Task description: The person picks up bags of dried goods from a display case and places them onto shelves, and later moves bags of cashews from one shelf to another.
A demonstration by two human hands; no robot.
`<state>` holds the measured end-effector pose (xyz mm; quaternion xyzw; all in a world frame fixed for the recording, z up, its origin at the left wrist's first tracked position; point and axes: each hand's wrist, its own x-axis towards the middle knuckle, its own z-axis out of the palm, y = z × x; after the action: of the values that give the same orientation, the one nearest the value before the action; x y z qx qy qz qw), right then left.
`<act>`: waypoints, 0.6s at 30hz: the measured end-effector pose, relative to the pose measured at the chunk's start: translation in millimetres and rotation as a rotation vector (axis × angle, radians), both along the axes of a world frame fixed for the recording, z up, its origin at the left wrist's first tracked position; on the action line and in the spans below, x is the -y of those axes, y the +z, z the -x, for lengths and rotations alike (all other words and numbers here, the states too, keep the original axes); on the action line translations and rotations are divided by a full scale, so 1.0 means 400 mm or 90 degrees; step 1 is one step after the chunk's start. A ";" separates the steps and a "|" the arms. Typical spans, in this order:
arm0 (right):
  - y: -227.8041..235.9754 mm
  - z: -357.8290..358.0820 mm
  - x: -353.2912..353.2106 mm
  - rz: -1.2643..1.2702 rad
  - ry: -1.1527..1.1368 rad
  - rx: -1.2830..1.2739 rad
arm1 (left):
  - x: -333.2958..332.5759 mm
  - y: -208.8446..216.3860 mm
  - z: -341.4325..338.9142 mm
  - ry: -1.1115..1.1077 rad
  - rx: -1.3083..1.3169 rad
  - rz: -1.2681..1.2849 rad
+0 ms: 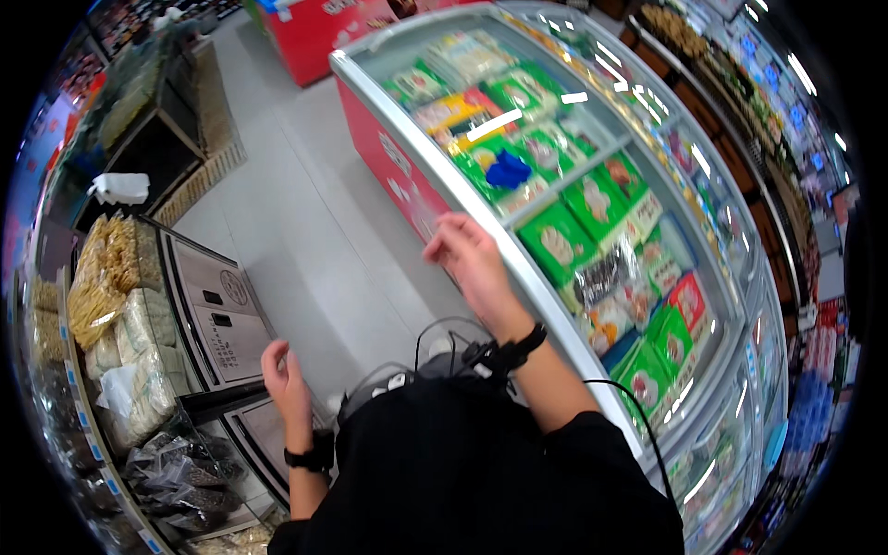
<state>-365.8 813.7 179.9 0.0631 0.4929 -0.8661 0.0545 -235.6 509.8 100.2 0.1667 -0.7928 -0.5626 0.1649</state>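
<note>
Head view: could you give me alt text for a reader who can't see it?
A person's bare hands, seemingly empty, in a shop aisle: the right hand by the edge of a red-sided freezer with green packages inside, the left hand near bagged dry goods.

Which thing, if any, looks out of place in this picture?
A blue item, in or on the freezer: its ragged shape and plain blue look odd among green packs. I cannot identify it.
</note>
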 end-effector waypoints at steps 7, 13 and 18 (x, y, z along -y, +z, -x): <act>-0.080 -0.035 -0.286 0.117 -0.189 0.120 | -0.233 0.060 0.150 -0.234 0.013 0.005; -0.066 -0.105 -0.394 0.097 -0.282 0.113 | -0.308 0.042 0.259 -0.355 0.069 -0.024; -0.077 -0.167 -0.363 -0.087 -0.177 0.137 | -0.394 0.058 0.355 -0.477 0.056 -0.034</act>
<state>-299.1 959.0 149.0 0.2261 0.5287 -0.8179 -0.0178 -377.8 667.6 123.4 -0.1065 -0.7900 -0.5970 -0.0907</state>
